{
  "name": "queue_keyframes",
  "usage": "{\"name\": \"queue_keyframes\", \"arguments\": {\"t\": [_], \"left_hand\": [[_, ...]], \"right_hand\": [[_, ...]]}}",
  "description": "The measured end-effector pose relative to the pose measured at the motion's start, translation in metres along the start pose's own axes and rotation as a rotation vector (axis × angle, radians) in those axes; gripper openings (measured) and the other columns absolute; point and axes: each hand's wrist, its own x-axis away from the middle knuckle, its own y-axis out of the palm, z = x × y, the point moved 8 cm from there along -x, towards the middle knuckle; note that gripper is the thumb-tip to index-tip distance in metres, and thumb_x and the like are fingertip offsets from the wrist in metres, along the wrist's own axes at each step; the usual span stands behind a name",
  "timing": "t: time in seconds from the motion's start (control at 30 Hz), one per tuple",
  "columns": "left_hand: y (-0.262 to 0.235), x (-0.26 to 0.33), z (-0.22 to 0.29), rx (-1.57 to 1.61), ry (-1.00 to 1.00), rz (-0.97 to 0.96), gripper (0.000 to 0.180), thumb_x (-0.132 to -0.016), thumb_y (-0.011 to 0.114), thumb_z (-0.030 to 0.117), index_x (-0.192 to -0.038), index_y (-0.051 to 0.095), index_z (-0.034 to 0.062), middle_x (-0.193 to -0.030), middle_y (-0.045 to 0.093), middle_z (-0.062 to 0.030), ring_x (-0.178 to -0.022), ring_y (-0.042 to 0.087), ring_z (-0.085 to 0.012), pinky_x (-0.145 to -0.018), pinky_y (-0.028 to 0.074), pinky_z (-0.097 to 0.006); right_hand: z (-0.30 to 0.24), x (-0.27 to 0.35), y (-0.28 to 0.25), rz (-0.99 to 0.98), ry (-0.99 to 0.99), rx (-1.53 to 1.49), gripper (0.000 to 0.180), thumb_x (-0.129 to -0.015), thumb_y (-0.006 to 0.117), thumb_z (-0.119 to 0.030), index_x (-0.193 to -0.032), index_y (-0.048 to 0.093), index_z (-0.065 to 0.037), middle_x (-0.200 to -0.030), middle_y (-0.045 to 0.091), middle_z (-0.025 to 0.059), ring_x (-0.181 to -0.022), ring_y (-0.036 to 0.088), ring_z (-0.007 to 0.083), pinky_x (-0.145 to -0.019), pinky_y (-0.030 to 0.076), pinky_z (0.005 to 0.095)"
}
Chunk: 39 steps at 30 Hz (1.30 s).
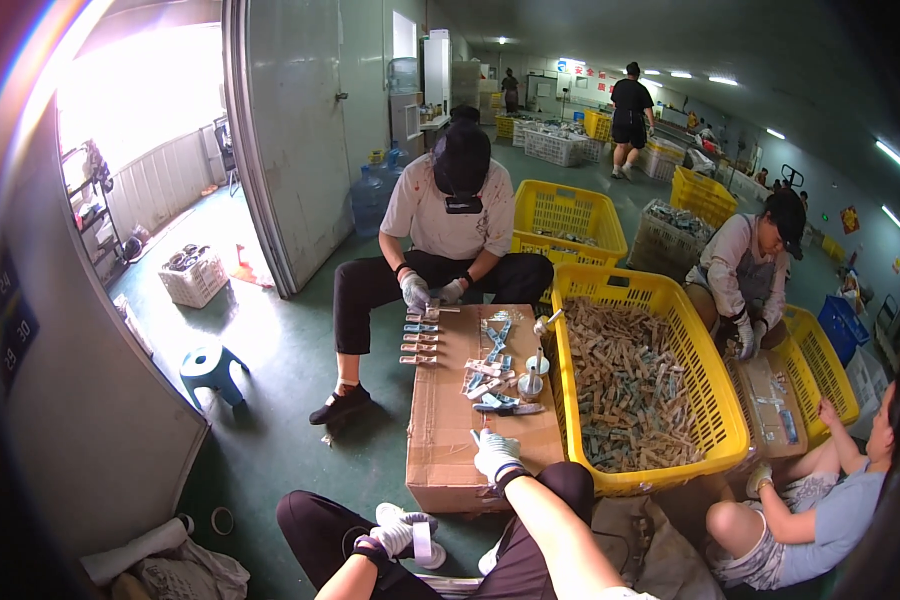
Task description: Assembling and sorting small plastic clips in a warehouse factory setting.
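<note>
My right hand (497, 456), in a whitish glove, is over the near edge of a cardboard box (445, 430), fingers stretched toward its top, nothing visible in them. Lower down between my knees, my gloved left hand (394, 532) is closed on a pale, flat strip-shaped piece (423, 544); a white shoe behind blurs its outline. Beyond my right hand lies a loose pile of blue and pale clip-like pieces (487, 378). A small jar (531, 384) with a stick in it stands beside them. Several more pieces (420, 338) line the box's far left edge.
Right of the box stands a yellow crate (705, 400) full of brownish and greenish pieces. Across sits a masked person (448, 200) with gloved hands at the box. Two people work at the right. A blue stool (213, 372) is on the floor at left.
</note>
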Motion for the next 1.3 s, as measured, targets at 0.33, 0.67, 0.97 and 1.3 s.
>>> {"name": "queue_keyframes", "arguments": {"t": [0.33,0.67,0.97,1.3], "left_hand": [[-0.001,0.008,0.016,-0.168,0.095,0.039,0.009,-0.074,0.074,0.002,-0.068,0.068,-0.0012,-0.066,0.065,-0.0058,-0.058,0.062,-0.014,-0.053,0.05,-0.027],[0.009,0.019,0.025,0.095,-0.04,0.017,0.01,-0.077,0.071,0.001,-0.07,0.064,0.0017,-0.068,0.064,-0.0061,-0.059,0.06,-0.0135,-0.051,0.048,-0.028],[0.012,-0.008,0.003,0.046,-0.035,-0.063,0.007,-0.081,0.067,0.005,-0.082,0.061,0.0007,-0.073,0.063,-0.0063,-0.063,0.061,-0.0169,-0.055,0.049,-0.029],[0.026,0.021,0.032,-0.416,0.016,-0.143,0.017,-0.092,0.05,0.012,-0.097,0.065,0.0094,-0.087,0.063,-0.0031,-0.079,0.057,-0.0166,-0.073,0.048,-0.03]], "right_hand": [[0.054,0.007,-0.002,0.201,0.179,-0.533,0.024,-0.082,0.053,-0.022,-0.104,0.056,-0.013,-0.104,0.065,0.0196,-0.098,0.06,0.0409,-0.084,0.046,0.0486],[0.071,-0.034,0.007,0.355,0.002,-0.773,0.012,-0.086,0.053,-0.016,-0.095,0.061,-0.012,-0.089,0.066,0.0162,-0.082,0.062,0.0321,-0.074,0.046,0.0407],[0.098,-0.073,0.003,0.163,-0.055,-0.892,0.013,-0.094,0.05,-0.013,-0.097,0.062,-0.01,-0.085,0.063,0.0005,-0.073,0.053,0.0126,-0.069,0.045,0.0285],[0.091,-0.06,-0.071,0.238,0.115,0.065,0.024,-0.082,0.055,-0.019,-0.101,0.067,-0.012,-0.104,0.066,0.0167,-0.098,0.064,0.0343,-0.081,0.053,0.0434]]}}
